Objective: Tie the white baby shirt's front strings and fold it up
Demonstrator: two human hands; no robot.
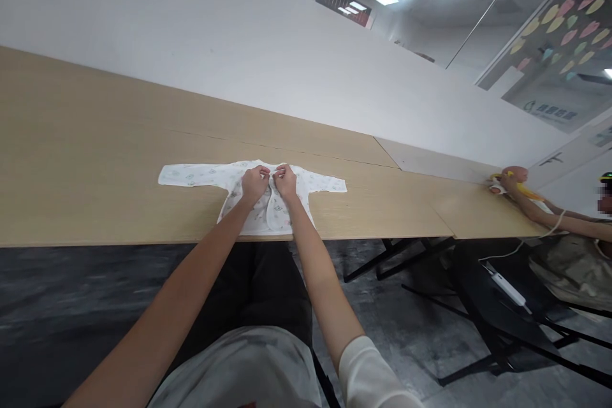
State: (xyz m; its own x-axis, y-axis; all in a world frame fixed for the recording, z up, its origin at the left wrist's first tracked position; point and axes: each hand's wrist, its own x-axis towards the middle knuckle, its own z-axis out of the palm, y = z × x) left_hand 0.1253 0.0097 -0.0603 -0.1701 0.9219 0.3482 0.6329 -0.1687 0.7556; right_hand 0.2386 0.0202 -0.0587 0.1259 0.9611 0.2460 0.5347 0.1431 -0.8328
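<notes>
A small white long-sleeved baby shirt (282, 210) with a faint print lies spread on the wooden table, its sleeves stretched out to both sides. My left hand (255, 183) is closed in a pinch at the shirt's front, just below the neckline. Close beside it, my right hand (285, 181) pinches the overlapping front edge near the collar. The fingertips of both hands nearly meet at the middle of the shirt. What exactly lies between the fingertips is too small to make out beyond the cloth.
The light wooden table (95, 159) runs along a white wall (191, 32) with glass above. At the far right a co-worker's hand (510, 183) touches a doll (519, 173). A black chair (497, 306) with a white power strip (507, 287) stands at the right.
</notes>
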